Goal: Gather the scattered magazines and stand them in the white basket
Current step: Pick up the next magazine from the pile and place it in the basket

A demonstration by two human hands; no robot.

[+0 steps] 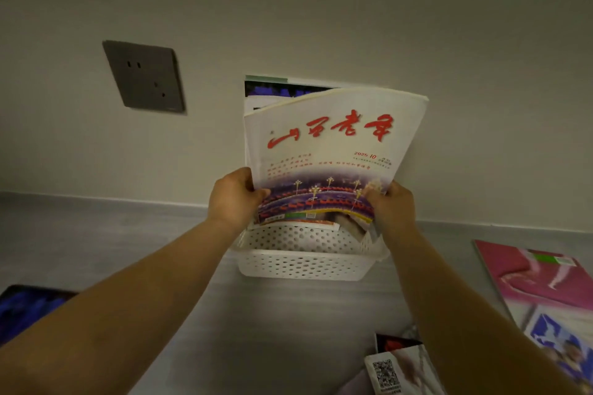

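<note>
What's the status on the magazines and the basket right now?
Left hand and right hand both grip the white magazine, upright over the basket. More magazines already inside. Pink magazine on the floor. Nothing blocking.

Dim, vignetted wide-angle view, edges bent and softly blurred.

pink magazine (542,279) cropped right, cover text blurred
</note>
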